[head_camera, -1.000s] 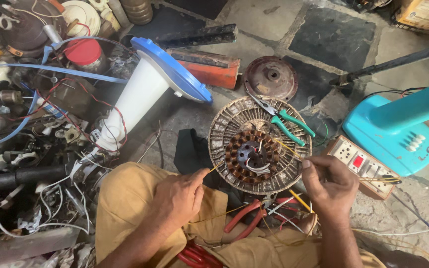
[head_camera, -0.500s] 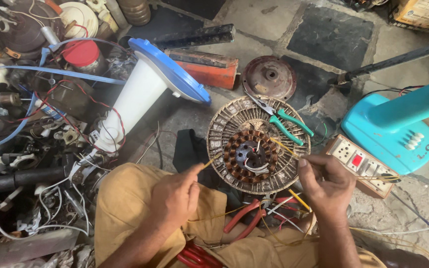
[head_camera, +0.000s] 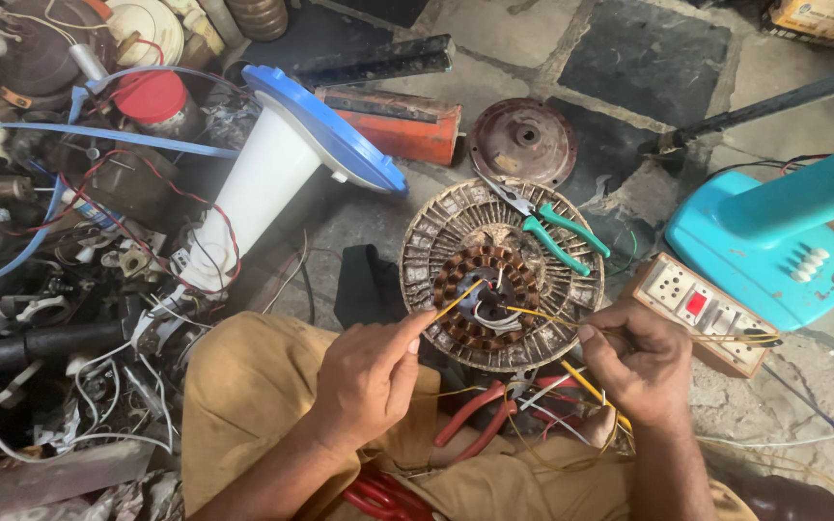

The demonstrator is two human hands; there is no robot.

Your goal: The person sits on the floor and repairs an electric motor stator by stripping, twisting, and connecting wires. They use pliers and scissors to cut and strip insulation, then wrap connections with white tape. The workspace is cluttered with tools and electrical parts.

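A round fan motor stator (head_camera: 500,274) with brown copper windings lies on the floor in front of my knees. My left hand (head_camera: 371,374) pinches a yellow-sleeved wire (head_camera: 458,298) that runs up to the windings. My right hand (head_camera: 637,359) pinches a second thin yellow wire (head_camera: 542,315) coming from the stator's right side. Green-handled pliers (head_camera: 550,231) rest on the stator's upper right rim. Red-handled pliers (head_camera: 475,422) lie under the stator near my lap.
A turquoise fan base (head_camera: 779,241) and a switch board (head_camera: 703,311) with a red switch sit at right. A white and blue cone-shaped housing (head_camera: 277,174), an orange box (head_camera: 400,127), a rusty round cover (head_camera: 521,142) and a heap of wires and parts (head_camera: 45,280) fill the left.
Both hands shifted slightly along their wires; my right hand has drawn its wire a little more to the right. The stator stays in place.
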